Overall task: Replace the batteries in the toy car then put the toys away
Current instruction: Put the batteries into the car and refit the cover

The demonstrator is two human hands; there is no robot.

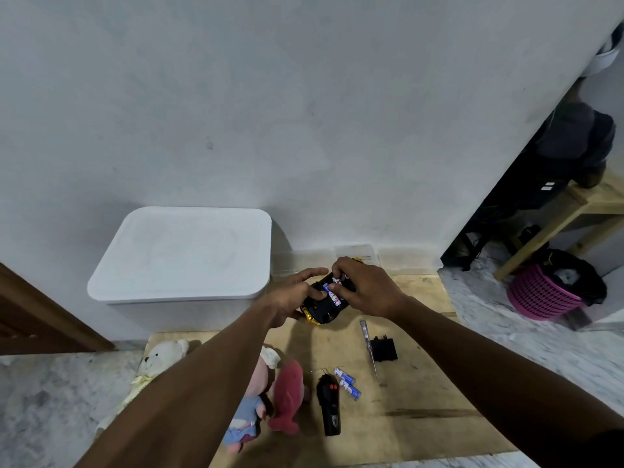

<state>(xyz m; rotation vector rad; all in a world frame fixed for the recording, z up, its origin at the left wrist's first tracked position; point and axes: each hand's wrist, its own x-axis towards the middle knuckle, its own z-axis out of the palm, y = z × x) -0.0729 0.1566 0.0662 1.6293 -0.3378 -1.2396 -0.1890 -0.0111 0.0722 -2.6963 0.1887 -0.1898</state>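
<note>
Both hands are up at the far side of the wooden board (412, 417), meeting on the toy car (320, 307). The car is black with gold trim, belly up, held above the board. The left hand (292, 298) grips its left side, fingers curled round the body and thumb stretched across the far edge. The right hand (366, 288) comes in from the right, fingertips curled down and pinching at the fitted batteries (332, 291) in the open compartment. Their wrap is blue, white and red; the print is too small to read.

Nearer, two loose batteries (347, 383) in the same wrap lie side by side, just right of the black remote (328, 405) with its orange buttons. Right of them lies the screwdriver (368, 349), touching the black battery cover (384, 349).

On the left of the board are a red fish plush (287, 396), a pink plush in blue (248, 405) and a white bear (162, 361). Far left stands the white lidded bin (182, 255). A pink basket (540, 295) sits off to the right.
</note>
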